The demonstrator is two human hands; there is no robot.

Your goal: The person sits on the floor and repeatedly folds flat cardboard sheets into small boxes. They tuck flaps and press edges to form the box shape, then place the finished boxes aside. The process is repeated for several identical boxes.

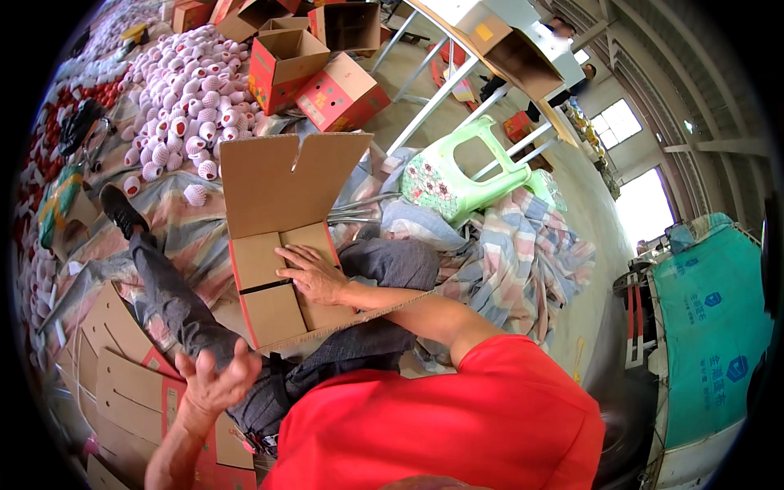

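A brown cardboard box [292,188] with red edges rests between my legs, its top open and a tall flap raised on the far side. Inside, folded panels [273,314] make up the bottom, with dark gaps between them. My right hand [318,276] reaches into the box and lies on these panels, fingers spread, holding nothing. Left of the near flap, my left hand [216,380] is raised in the air with its fingers apart and nothing in it. It looks slightly blurred and is near the flattened cartons [135,392] at lower left.
A heap of fruit in pale foam nets [184,118] lies at the far left, near several open cartons [287,65]. A green plastic stool [478,167] is tipped over on a striped sheet [523,253]. A table [559,122] stands behind; a teal tarp [710,327] hangs at right.
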